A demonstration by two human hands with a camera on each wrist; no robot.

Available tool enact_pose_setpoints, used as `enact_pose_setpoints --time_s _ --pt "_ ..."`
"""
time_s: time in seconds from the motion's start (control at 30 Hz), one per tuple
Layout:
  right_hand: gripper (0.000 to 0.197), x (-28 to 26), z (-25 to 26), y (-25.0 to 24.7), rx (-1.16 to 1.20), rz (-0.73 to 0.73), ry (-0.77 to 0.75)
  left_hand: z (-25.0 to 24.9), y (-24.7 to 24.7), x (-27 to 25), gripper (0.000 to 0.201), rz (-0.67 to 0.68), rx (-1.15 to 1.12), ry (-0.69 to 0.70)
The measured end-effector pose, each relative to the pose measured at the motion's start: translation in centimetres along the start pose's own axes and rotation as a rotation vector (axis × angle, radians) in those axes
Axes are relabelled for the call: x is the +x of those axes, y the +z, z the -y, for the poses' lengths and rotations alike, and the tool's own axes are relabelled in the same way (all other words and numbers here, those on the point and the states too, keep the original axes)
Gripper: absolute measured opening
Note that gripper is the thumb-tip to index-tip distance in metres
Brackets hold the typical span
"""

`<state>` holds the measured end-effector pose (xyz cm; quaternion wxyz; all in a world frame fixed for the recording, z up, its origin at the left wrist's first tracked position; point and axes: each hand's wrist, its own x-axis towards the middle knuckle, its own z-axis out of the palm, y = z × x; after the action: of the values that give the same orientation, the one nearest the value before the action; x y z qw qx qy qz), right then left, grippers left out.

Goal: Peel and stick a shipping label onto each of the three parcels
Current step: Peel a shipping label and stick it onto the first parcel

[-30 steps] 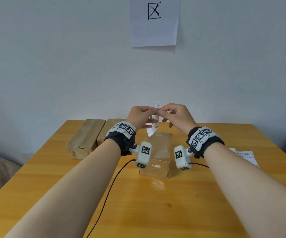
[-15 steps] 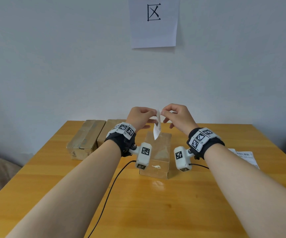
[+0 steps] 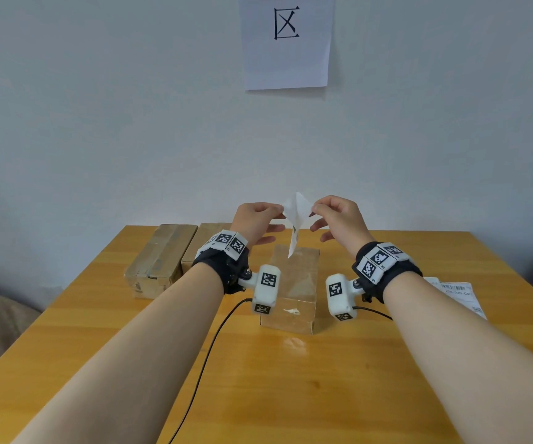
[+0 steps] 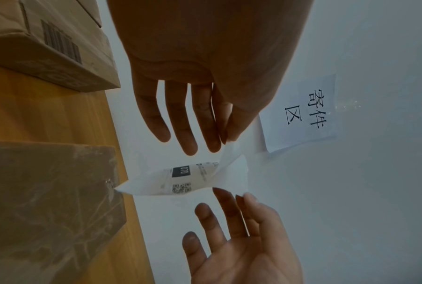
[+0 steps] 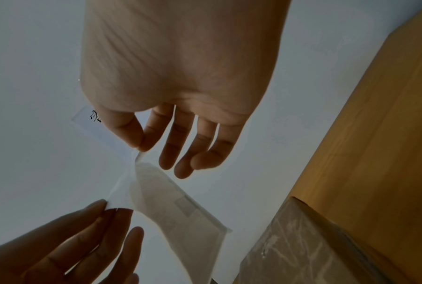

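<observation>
Head view bright, evenly lit, edges bowed — wrist views dim, hands (image 4: 205, 67) backlit, soft focus.

The shipping label (image 3: 294, 224) is a white slip printed with a black block and a QR code, held up in the air above the middle parcel (image 3: 294, 290) with its top corner split into two layers and its lower end hanging down. That parcel is a brown box wrapped in shiny clear tape, standing near the table's centre. Two more brown taped parcels (image 3: 175, 257) lie side by side, touching, at the far left edge by the wall.
</observation>
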<state>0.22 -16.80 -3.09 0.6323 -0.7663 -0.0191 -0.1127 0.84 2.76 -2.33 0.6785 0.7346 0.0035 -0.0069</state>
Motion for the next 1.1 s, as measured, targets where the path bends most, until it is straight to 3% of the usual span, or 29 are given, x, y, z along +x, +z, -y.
enact_pose_setpoints --time_s 0.8,1.1 --pt "0.017 0.2 -0.7 -1.3 0.118 -0.242 0.060 1.2 -1.2 0.4 0.017 -0.091 -0.203 -0.143" --pt "0.011 0.2 -1.0 -1.4 0.296 -0.330 0.191 1.1 -1.6 0.0 0.025 -0.090 -0.294 -0.195"
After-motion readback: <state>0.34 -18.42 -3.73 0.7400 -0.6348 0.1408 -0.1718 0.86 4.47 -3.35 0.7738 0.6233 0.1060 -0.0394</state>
